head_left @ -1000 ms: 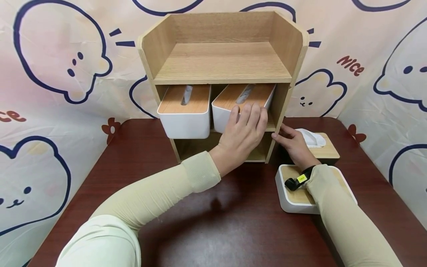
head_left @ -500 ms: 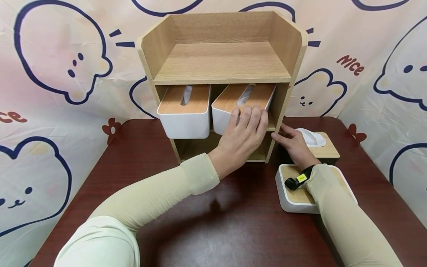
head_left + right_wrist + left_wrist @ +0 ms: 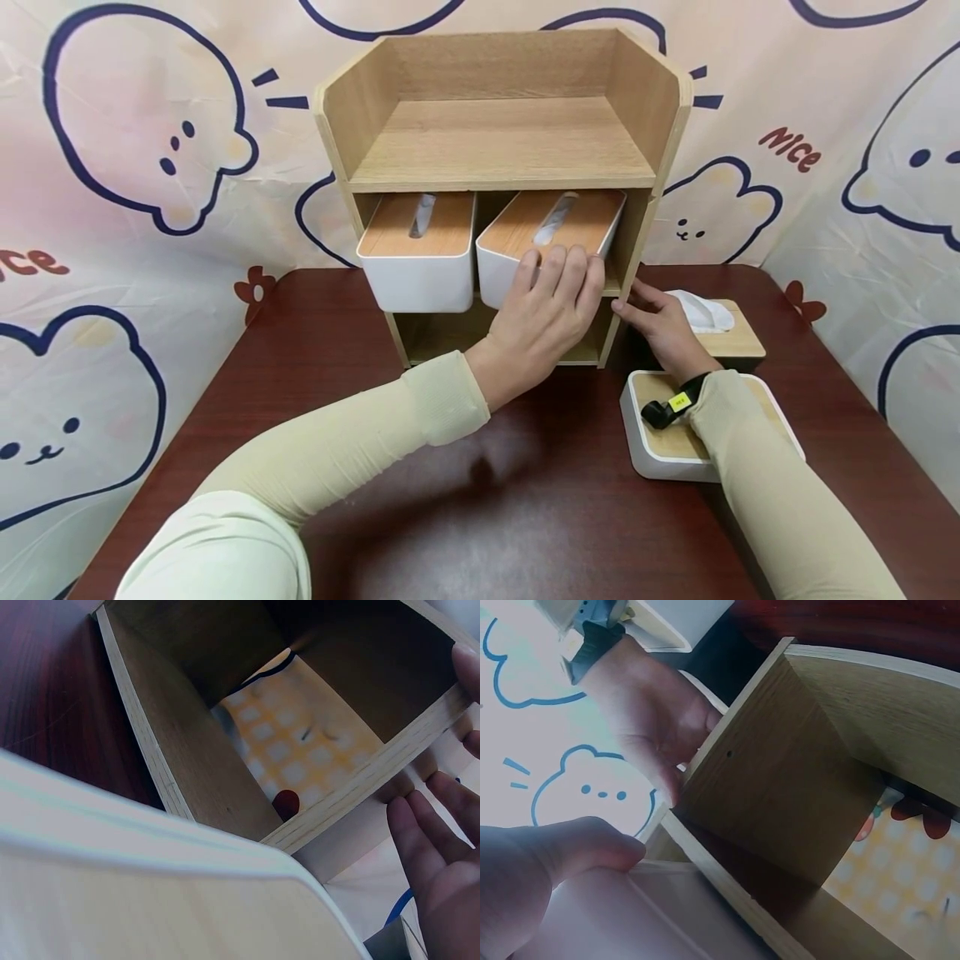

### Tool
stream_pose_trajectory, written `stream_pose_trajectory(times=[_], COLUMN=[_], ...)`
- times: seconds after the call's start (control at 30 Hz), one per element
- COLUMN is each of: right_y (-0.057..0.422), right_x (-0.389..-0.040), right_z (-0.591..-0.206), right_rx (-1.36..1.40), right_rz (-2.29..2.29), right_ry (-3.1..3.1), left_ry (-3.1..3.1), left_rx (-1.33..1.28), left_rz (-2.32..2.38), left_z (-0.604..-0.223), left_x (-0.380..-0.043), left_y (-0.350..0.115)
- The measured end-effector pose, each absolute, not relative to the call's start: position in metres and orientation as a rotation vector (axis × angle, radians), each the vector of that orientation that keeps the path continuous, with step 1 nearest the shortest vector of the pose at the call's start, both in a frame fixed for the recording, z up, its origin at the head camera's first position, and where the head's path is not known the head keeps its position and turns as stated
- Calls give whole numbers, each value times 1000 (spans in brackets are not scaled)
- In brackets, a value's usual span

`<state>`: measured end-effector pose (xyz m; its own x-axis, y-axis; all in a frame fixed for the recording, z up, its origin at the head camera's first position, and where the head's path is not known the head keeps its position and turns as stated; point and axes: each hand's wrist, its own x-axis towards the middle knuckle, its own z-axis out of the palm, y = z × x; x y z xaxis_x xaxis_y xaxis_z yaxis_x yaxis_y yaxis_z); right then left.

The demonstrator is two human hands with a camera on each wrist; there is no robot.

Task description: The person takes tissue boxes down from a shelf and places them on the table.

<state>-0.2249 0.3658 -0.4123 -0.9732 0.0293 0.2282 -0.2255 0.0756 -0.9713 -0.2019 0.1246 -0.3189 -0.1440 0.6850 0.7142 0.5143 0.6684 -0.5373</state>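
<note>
A wooden shelf (image 3: 495, 137) stands on the table with two white tissue boxes with wood-look lids in its middle compartment. My left hand (image 3: 542, 321) grips the right tissue box (image 3: 517, 227), fingers over its front top edge. In the left wrist view, the thumb (image 3: 592, 844) lies against the white box wall. That box sits askew and juts out in front. The left tissue box (image 3: 415, 283) also juts out, apart from my hands. My right hand (image 3: 670, 333) rests on the shelf's right side panel, thumb at the front edge and straight fingers (image 3: 420, 836) against the outer face.
A dark tissue box (image 3: 741, 332) with a wooden lid and white tissue stands right of the shelf. Nearer lies a white-rimmed box (image 3: 637, 433) with a wooden lid, below the right wrist. Patterned cloth (image 3: 810, 200) walls surround the dark red table (image 3: 480, 533).
The right tissue box sits very slightly further out of the shelf, and my left hand has shifted slightly toward me with it. My right hand stays in place.
</note>
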Motion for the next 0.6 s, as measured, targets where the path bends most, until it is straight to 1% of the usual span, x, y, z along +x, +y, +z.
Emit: stream_pose_trajectory(times=[0.27, 0.6], right_y=[365, 366], right_x=[-223, -226], right_z=[-413, -414], right_rx=[136, 183], right_rz=[2005, 2043], right_ry=[-2213, -2145], left_ry=[-1800, -1777], left_rx=[-974, -986], left_rz=[194, 191], left_z=[-319, -316], left_x=[-195, -182], left_y=[120, 111])
